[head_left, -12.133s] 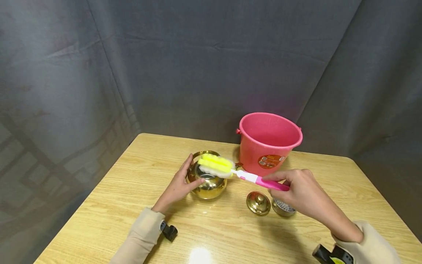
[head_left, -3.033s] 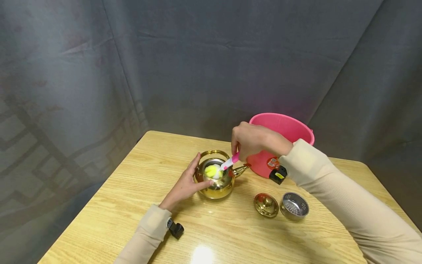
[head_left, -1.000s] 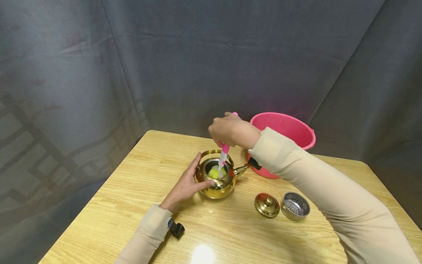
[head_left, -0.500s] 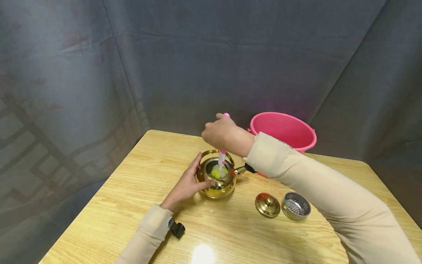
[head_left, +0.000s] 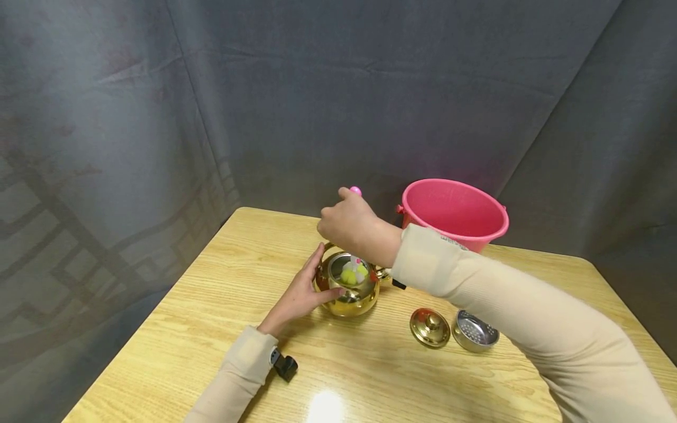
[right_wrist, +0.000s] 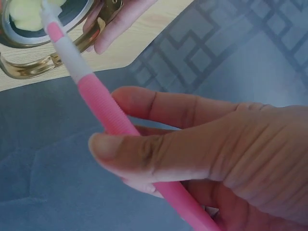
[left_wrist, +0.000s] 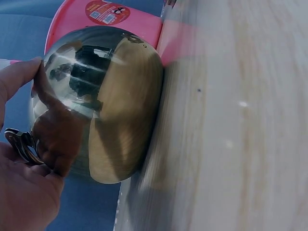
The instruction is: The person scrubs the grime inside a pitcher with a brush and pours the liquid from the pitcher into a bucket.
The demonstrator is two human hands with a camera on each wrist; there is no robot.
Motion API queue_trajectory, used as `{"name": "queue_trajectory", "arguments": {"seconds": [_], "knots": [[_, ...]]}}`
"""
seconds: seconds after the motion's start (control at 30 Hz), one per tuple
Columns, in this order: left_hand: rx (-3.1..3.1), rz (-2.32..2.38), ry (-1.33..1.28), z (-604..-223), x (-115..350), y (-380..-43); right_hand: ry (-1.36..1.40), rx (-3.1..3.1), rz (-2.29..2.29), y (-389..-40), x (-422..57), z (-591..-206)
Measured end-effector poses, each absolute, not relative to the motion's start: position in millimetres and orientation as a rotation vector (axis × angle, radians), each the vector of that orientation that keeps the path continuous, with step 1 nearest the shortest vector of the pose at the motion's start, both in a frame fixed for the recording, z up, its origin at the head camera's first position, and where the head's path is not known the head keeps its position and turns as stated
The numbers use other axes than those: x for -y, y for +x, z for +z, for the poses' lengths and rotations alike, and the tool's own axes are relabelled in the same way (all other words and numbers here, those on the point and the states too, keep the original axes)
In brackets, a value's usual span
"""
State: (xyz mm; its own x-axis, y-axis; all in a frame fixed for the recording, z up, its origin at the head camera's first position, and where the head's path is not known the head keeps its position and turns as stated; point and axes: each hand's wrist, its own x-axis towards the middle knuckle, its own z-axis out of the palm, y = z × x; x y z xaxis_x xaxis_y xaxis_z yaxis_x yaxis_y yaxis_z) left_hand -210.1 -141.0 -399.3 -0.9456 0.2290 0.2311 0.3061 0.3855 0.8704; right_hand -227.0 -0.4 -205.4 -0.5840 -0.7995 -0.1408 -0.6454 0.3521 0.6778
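Right hand (head_left: pixel 355 226) gripped the brush (right_wrist: pixel 107 107), thumb and fingers pinching the pink handle; the right-wrist view showed it best. Left hand (head_left: pixel 297 295) held the kettle (head_left: pixel 349 305) round its body, thumb across the near side, fingers along the left flank by the bail (right_wrist: pixel 36 69).

Kettle stood upright on the table (head_left: pixel 365 376), mouth uncovered. Foam head (head_left: pixel 351 275), yellow and white, sat inside the kettle mouth; how deep it reached, couldn't tell. Right hand was above the kettle, brush close to vertical. Spout (head_left: pixel 384 274) stuck out to the right of the kettle, partly hidden by the right arm.

Lid (head_left: pixel 429 328) lay right of the kettle and nearer the person, knob up. Strainer (head_left: pixel 472 344) was just past the lid, farther right of the kettle. Bucket (head_left: pixel 453 211) stood behind the kettle to the right, lower part blocked by the sleeve (head_left: pixel 508 294).

Step in hand, as judged: scrubbing the kettle's inside. Next stroke would call for a steady left hold on the kettle, the right wrist working the brush round the inner wall without tipping the kettle.
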Motion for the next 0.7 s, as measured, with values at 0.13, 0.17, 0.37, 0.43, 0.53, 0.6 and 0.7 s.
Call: {"name": "queue_trajectory", "arguments": {"seconds": [0.13,0.17,0.37,0.43,0.53,0.6,0.7], "knots": [[2.537,-1.631,-0.528,-399.7,141.1,-211.9,1.287,2.345,-1.076,-220.7,1.8,-209.2],[2.531,-1.639,-0.537,-399.7,141.0,-212.4,1.282,2.338,-1.082,-219.0,2.3,-210.0],[2.488,-1.672,-0.586,-401.1,140.7,-214.1,1.25,2.279,-1.093,-209.2,3.5,-216.7],[2.483,-1.668,-0.598,-401.2,140.5,-213.9,1.239,2.242,-1.079,-206.1,3.5,-219.9],[2.488,-1.66,-0.609,-391.4,138.1,-207.9,1.217,2.214,-1.064,-201.4,4.0,-223.6],[2.479,-1.646,-0.624,-391.4,138.0,-207.4,1.203,2.215,-1.086,-198.5,4.2,-225.0],[2.476,-1.616,-0.645,-392.5,138.1,-207.6,1.188,2.223,-1.101,-194.7,4.1,-226.5]]}}
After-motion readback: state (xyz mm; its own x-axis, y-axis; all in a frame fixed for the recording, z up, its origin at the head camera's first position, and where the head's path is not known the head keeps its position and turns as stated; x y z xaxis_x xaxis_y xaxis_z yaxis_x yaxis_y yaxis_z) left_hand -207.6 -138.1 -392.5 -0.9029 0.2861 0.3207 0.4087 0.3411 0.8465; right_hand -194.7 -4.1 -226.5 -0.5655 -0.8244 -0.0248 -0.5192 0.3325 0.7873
